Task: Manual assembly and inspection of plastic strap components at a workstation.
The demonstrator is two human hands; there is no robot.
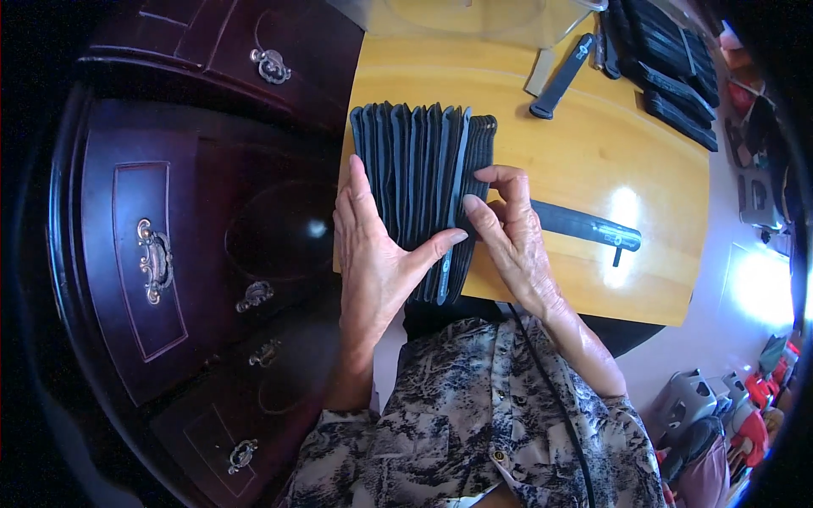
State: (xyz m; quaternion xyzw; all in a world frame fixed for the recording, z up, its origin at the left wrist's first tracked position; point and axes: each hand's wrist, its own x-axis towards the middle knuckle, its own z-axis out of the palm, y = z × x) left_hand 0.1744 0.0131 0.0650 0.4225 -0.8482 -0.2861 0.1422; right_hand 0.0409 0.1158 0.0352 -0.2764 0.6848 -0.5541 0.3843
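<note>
A row of black and dark grey flat straps point(406, 169), packed side by side and seen edge-on, lies at the table's left side. My left hand point(373, 245) clasps this bundle, its fingers along the left side and its thumb stretched across the near part. At the bundle's right edge is my right hand point(521, 237), with thumb and bent forefinger apart, their tips at the outermost straps. Its other fingers are curled and partly hidden. A single dark strap point(584, 224) with a rounded end and a small tab lies on the table, extending right from beside the right hand.
The yellow wooden table point(618, 152) holds another black strap point(563, 76), a small tan strip point(539, 72) and a pile of black straps point(669, 59) at far right. A clear plastic container point(474, 21) stands at the back. Dark wooden drawers point(152, 254) border the left; grey stools point(686, 402) stand lower right.
</note>
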